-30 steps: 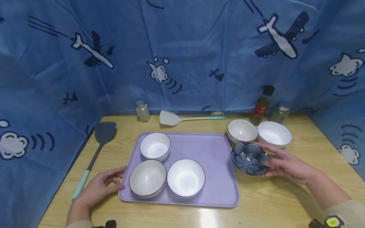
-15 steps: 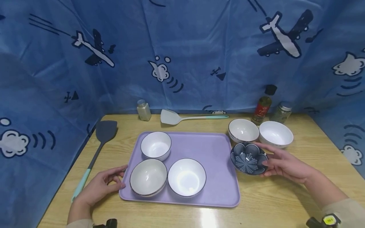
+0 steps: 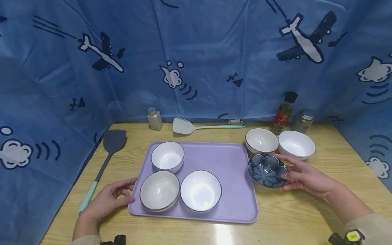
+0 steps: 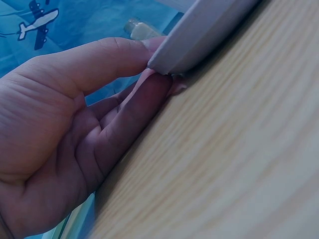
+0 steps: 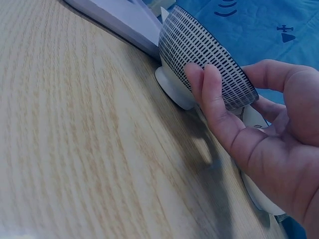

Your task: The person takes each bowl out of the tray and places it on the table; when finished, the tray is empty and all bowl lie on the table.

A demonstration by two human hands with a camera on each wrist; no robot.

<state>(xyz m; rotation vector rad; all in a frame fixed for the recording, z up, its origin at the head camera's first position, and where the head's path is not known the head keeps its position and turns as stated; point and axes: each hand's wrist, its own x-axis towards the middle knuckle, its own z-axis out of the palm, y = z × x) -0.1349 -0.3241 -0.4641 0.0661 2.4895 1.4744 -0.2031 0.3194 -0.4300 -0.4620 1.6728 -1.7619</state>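
My left hand [image 3: 107, 202] pinches the left rim of the purple tray [image 3: 232, 200]. In the left wrist view the thumb lies on top of the rim and fingers reach beneath it. On the tray are a grey-white bowl [image 3: 159, 190] and two white bowls, one at the back [image 3: 167, 156] and one at the front [image 3: 200, 190]. My right hand [image 3: 306, 177] grips a dark blue bowl [image 3: 264, 172] by its right side, beside the tray's right edge. Its outside [image 5: 199, 55] has black dashes on white. Whether its foot touches the table, I cannot tell.
Behind the dark blue bowl stand a cream bowl [image 3: 261, 140] and a white bowl [image 3: 296, 144]. A sauce bottle [image 3: 282, 114] and glass jar [image 3: 302, 122] are behind them. At the back are a shaker [image 3: 154, 119] and white spatula [image 3: 183, 126]. A dark spatula [image 3: 113, 141] lies left.
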